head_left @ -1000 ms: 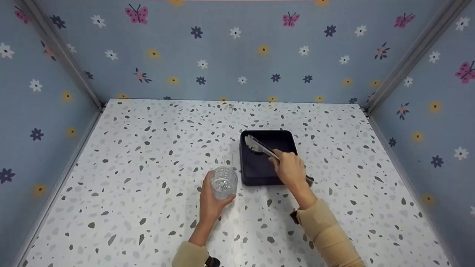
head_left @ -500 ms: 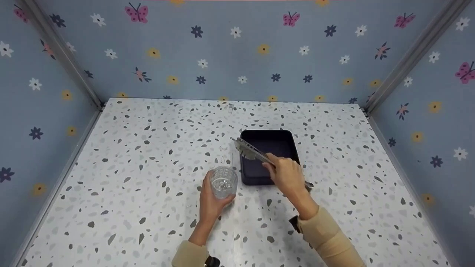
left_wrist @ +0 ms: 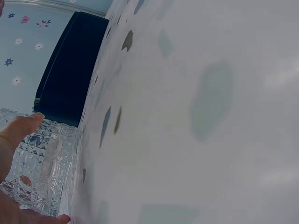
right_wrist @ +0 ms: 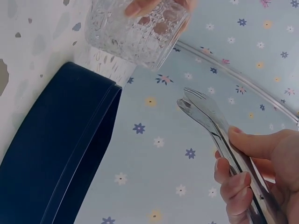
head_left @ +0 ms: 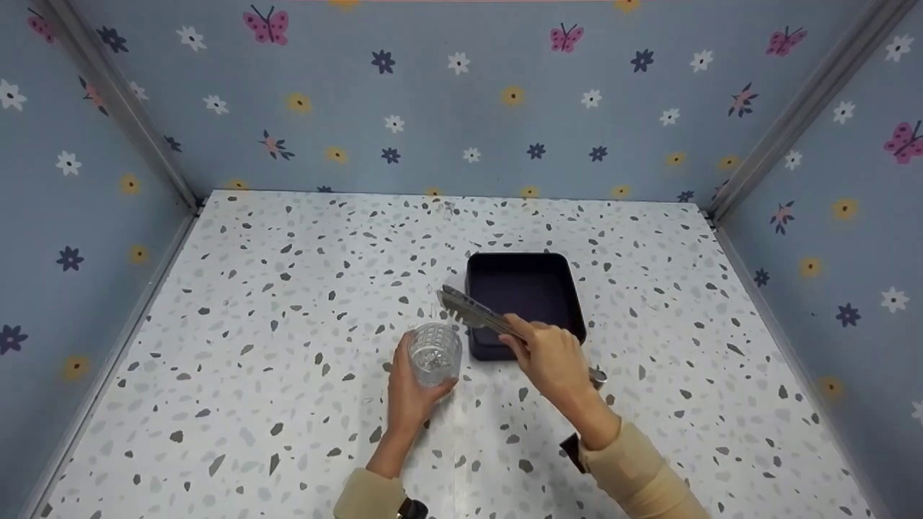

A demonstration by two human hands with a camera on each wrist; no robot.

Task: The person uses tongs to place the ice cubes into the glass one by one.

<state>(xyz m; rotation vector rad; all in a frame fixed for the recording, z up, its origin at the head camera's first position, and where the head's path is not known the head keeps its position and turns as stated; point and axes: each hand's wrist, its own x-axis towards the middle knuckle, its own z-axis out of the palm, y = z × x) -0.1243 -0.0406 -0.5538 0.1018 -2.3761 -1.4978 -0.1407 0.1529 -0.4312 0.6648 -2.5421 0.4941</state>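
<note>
My left hand holds a clear, cut-pattern glass on the speckled table, fingers on one side and thumb on the other. Whether its bottom holds anything clear, I cannot tell. My right hand grips metal serving tongs, whose arms lie close together in the right wrist view. Their toothed tips hang just above the glass's far right rim, apart from it, and nothing shows plainly between them. Beneath the tongs and right hand stands a dark square box, open at the top, just right of the glass.
The white speckled table extends around the glass and box. Blue flowered panels enclose it at the back and both sides, with metal strips at the corners.
The tongs' tips have moved left and nearer, from over the box to beside the glass, with the right hand following slightly. The left hand, glass and box have stayed put.
</note>
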